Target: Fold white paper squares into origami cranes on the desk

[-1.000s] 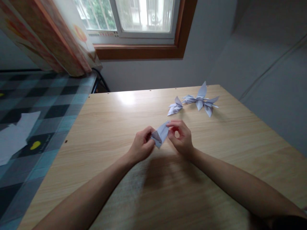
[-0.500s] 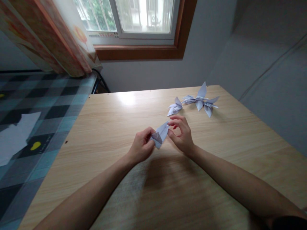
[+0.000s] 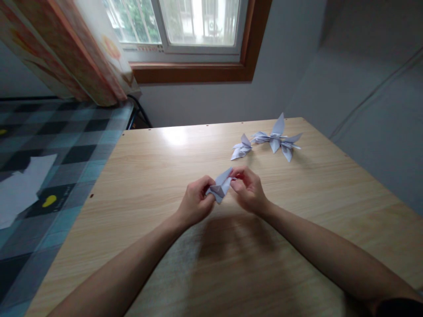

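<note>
A folded piece of white paper (image 3: 220, 187) is held above the table between my two hands. My left hand (image 3: 198, 198) is closed on its left end, thumb on the near side. With fingertips pinched together, my right hand (image 3: 248, 187) grips the paper's right edge. The paper has creased flaps, one standing up to a point. Beyond the hands lie several folded paper flowers: a smaller one (image 3: 242, 147) and a cluster with pointed petals (image 3: 276, 136).
The wooden table (image 3: 148, 171) fills the middle. To the left, a checked cloth (image 3: 99, 125) carries loose white paper sheets (image 3: 23, 189). A patterned curtain (image 3: 82, 53) and a window (image 3: 198, 26) are behind, with a wall (image 3: 198, 103) below.
The fingers of my right hand have closed from a spread pose into a pinch on the paper's right edge. A flap there has lifted. My left hand stays nearly still.
</note>
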`<state>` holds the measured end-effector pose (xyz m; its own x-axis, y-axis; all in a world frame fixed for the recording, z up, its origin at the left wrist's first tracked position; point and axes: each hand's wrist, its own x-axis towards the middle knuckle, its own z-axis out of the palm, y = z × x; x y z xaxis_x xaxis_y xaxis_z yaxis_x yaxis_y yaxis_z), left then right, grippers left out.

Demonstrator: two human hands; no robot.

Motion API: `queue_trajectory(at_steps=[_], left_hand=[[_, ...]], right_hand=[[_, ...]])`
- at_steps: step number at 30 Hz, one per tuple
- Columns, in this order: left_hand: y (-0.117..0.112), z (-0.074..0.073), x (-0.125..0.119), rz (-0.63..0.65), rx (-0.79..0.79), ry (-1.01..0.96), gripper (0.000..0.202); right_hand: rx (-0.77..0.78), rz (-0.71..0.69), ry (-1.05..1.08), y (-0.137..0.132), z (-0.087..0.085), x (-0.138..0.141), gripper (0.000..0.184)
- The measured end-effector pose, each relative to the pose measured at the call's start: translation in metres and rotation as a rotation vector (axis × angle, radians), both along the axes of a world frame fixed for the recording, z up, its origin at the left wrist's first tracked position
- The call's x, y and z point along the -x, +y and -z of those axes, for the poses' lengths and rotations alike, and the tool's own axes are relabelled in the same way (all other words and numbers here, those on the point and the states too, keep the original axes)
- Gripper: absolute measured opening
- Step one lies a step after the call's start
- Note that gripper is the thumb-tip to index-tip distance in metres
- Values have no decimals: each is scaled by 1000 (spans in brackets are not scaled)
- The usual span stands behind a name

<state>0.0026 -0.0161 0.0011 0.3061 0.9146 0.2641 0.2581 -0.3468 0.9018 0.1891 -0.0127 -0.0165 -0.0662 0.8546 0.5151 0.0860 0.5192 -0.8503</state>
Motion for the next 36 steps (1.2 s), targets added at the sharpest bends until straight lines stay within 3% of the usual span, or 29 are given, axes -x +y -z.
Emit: queue_trajectory(at_steps=[3, 7, 11, 20, 28, 33, 36], left_hand=[[-1, 1, 0, 1, -25, 48, 8], [-2, 1, 0, -65, -62, 76, 10], [-2, 0, -1, -124, -100, 89, 10], [0, 4, 0, -101, -104, 99, 10], [1, 4, 0, -97, -57, 30, 12], [0, 1, 0, -96, -24, -42, 8], [0, 1, 0, -80, 2, -56, 7]], right_hand=[[84, -33, 67, 0, 3, 0, 9], [165, 66, 125, 1, 4, 4, 14], [184, 50, 211, 3, 3, 7, 16], [223, 120, 215, 7, 7, 6, 17], [240, 120, 271, 4, 4, 10, 32], [217, 36, 310, 6, 3, 11, 63], [258, -30, 306, 6, 5, 10, 64]])
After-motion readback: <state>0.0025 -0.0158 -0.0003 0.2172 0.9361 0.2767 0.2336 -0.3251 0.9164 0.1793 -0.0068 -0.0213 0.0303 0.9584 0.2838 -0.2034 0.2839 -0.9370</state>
